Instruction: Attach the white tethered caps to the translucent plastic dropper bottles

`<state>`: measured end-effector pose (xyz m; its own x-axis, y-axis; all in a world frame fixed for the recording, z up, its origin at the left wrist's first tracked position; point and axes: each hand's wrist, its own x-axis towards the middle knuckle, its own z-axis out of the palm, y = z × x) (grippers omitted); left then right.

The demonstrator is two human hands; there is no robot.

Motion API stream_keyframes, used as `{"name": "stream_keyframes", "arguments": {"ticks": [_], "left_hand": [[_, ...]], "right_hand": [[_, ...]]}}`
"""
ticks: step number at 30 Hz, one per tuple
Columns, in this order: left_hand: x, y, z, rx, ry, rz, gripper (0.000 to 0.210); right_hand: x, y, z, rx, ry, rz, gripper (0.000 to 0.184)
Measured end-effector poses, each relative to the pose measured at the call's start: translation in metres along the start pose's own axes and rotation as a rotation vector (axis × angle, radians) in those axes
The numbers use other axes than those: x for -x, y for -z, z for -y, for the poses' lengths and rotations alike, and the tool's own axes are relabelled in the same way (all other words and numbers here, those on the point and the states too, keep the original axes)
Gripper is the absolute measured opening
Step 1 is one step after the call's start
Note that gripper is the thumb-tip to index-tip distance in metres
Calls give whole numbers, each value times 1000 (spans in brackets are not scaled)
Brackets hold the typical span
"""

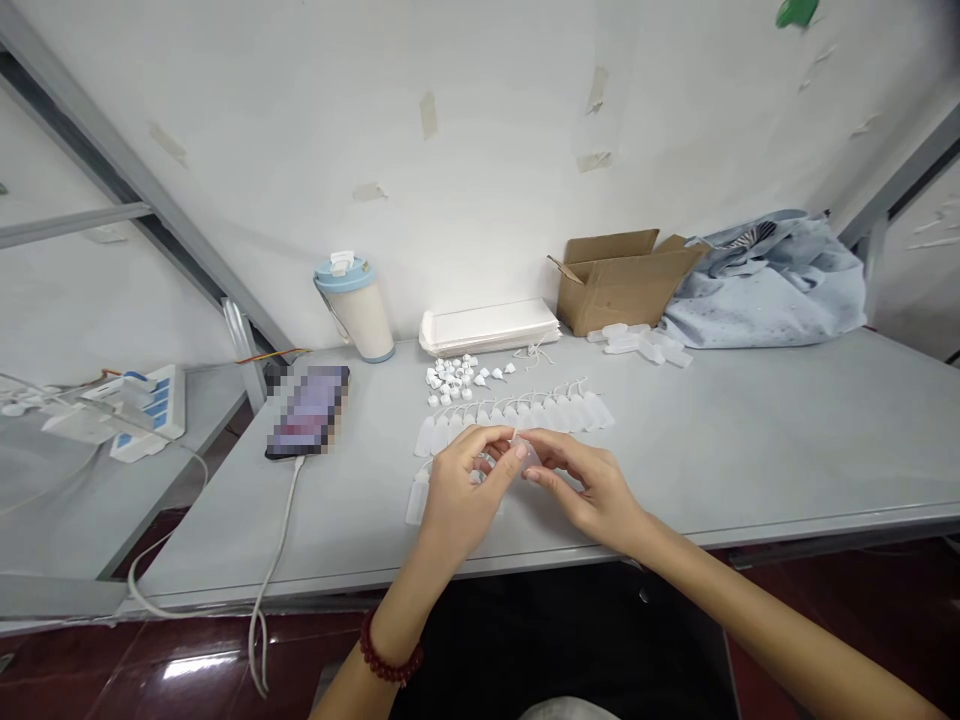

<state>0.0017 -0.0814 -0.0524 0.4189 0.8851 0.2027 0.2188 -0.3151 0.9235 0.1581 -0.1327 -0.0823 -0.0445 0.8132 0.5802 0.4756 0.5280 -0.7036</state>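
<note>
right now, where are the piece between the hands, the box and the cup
Piece (531, 457): head view, on its exposed translucent face.
Box (622, 297): head view, on its front side.
Cup (370, 318): head view, on the middle of its pale body.

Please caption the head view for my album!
Left hand and right hand hold a small translucent plastic piece above a grey table.

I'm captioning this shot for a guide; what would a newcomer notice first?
Probably the left hand and right hand, meeting at a small translucent piece over the table. Beyond them lies a row of translucent pieces, then white cap-like pieces. A blue-lidded tumbler stands near the wall, left of centre.
</note>
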Motion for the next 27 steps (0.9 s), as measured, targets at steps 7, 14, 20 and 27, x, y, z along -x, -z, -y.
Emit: {"name": "stream_keyframes", "arguments": {"ticks": [7, 14, 20, 27], "left_hand": [[1, 0, -2, -39, 8, 67, 16], [-2, 8, -4, -122, -18, 136, 13], [10, 5, -5, -436, -197, -11, 21], [21, -5, -7, -751, -469, 146, 41]], "right_hand": [[1, 0, -1, 12, -26, -2, 30], [1, -2, -2, 22, -83, -7, 23], [0, -3, -3, -30, -239, -49, 22], [-5, -2, -2, -236, -463, -17, 18]]}}
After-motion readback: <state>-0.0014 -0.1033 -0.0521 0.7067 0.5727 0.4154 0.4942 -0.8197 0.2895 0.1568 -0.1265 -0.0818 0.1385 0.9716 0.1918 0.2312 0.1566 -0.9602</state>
